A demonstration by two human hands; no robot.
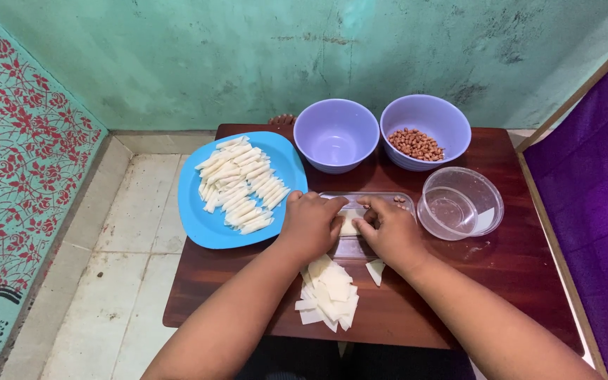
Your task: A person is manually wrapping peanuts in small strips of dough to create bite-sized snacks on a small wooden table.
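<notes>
White wrapper stack (pixel 327 294), hands (pixel 311 225) rolling wrapper (pixel 349 225)

We note a mottled green plaster wall (pixel 248 56), red floral-patterned panel (pixel 15 141) at left, purple cloth (pixel 599 183) at right, pale tiled floor (pixel 128 239), dark wooden table (pixel 515 260).

Soft, even light fills the scene, bright enough to show everything sharply. The polished table (pixel 501 260) carries faint sheen beside the clear plastic bowl (pixel 460 203), which glints lightly. Shadows under the blue plate (pixel 209 218) are weak. Wide-angle bending curves the outer edges.
</notes>
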